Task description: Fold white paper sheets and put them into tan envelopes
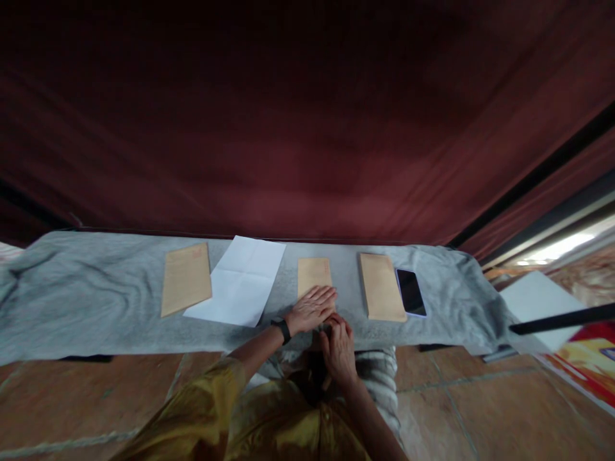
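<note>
A small brown paper envelope (pixel 314 272) lies in front of me on the grey cloth, with red print at its far right corner. Flat across its lower part rests my left hand (pixel 311 310), fingers stretched out and pointing right. My right hand (pixel 339 346) is at the envelope's near end by the table edge, its fingers bent and closed on that end. Both hands hide the lower part of the envelope, so any fold there is hard to make out.
Left of the hands lie a creased white sheet (pixel 245 275) and a brown envelope (pixel 186 280) overlapping its edge. To the right are a thick stack of brown envelopes (pixel 383 288) and a phone (pixel 411 292). A dark red curtain (pixel 298 128) hangs behind the cloth-covered table (pixel 100 288).
</note>
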The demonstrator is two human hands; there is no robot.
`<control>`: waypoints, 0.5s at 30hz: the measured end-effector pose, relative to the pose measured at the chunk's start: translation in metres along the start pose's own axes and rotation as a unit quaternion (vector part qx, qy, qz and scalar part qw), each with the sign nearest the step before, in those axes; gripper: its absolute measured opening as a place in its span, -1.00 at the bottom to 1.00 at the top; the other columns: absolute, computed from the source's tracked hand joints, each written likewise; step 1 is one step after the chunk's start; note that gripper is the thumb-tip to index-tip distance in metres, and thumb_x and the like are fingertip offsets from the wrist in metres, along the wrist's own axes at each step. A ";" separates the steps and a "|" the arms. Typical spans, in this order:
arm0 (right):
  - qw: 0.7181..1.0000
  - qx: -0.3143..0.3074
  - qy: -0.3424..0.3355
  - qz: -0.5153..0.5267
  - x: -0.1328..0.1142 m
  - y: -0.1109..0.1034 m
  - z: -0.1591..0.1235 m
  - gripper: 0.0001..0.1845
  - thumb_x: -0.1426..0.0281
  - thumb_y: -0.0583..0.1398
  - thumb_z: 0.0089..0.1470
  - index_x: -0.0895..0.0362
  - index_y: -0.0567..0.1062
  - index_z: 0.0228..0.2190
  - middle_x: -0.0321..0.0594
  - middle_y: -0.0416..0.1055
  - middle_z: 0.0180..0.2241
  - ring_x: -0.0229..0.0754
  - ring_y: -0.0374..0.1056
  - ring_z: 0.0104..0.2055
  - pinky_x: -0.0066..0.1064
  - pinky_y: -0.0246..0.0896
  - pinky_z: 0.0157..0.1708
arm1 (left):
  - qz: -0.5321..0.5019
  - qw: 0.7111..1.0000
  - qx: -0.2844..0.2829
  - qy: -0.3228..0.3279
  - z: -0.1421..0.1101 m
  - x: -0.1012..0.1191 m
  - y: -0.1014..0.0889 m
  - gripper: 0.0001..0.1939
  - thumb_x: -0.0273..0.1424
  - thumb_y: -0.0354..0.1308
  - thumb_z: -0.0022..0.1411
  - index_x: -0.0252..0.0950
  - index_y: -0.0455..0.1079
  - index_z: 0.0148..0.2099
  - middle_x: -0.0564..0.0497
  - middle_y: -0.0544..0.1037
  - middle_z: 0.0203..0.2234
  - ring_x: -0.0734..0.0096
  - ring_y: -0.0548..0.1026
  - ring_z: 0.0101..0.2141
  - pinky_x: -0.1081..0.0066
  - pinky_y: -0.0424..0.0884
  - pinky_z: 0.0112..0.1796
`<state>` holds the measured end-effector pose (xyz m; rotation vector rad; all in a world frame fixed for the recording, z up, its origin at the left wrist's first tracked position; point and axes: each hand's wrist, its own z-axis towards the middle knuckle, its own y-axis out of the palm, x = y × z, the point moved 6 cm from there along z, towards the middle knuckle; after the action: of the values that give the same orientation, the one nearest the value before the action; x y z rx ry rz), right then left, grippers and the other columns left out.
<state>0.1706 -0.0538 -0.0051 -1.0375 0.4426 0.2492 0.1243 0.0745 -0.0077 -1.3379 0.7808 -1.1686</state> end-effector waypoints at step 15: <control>0.995 0.000 0.065 0.079 0.026 0.001 0.012 -0.51 0.29 -0.14 0.42 0.12 0.32 0.22 -0.05 0.40 0.17 -0.10 0.29 0.23 -0.13 0.27 0.18 | -0.006 1.000 0.002 0.025 -0.059 0.037 -0.009 -0.47 -0.28 0.00 0.46 -0.19 0.11 0.40 -0.07 0.21 0.36 0.28 0.11 0.36 0.17 0.01 0.33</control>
<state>0.1957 -0.0436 -0.0126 -1.0233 0.6437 0.3225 0.0774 0.0226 0.0004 -1.3163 0.8082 -1.2168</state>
